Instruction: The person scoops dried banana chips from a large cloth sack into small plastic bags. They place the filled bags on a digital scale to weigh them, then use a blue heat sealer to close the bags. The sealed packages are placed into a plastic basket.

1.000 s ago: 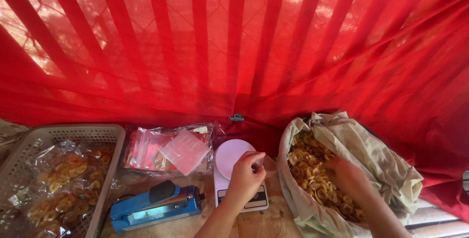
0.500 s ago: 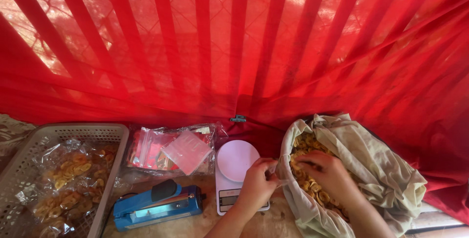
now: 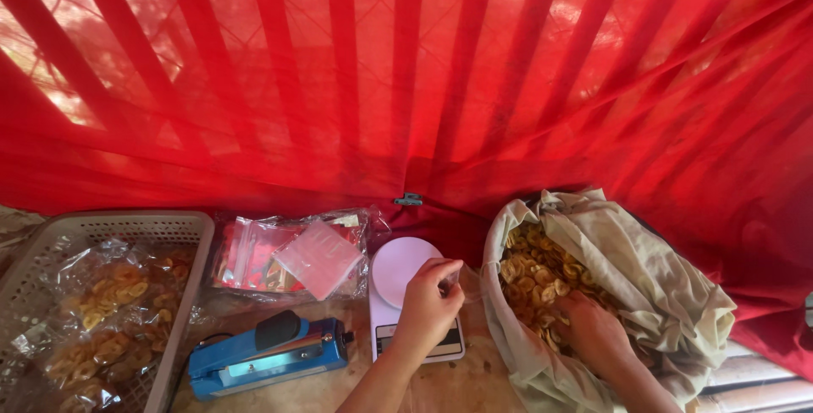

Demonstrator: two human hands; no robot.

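Observation:
My left hand [image 3: 428, 307] hovers over a small white kitchen scale [image 3: 405, 273] with a round pan, fingers pinched on what looks like a thin clear plastic bag [image 3: 464, 282] that is hard to make out. My right hand [image 3: 593, 332] is dug into a pile of yellow fried chips [image 3: 529, 269] inside a large open cloth sack [image 3: 644, 277] at the right. Its fingers are buried among the chips, so I cannot see whether they grip any.
A blue heat sealer [image 3: 267, 354] lies left of the scale. Behind it sits a stack of clear plastic bags [image 3: 292, 252]. A grey plastic basket [image 3: 102, 227] at the left holds sealed bags of chips. A red cloth [image 3: 406, 74] hangs across the back.
My right hand has pushed deeper into the sack of chips. My left hand has stayed over the scale, shifting slightly toward its front. The view has tilted a little.

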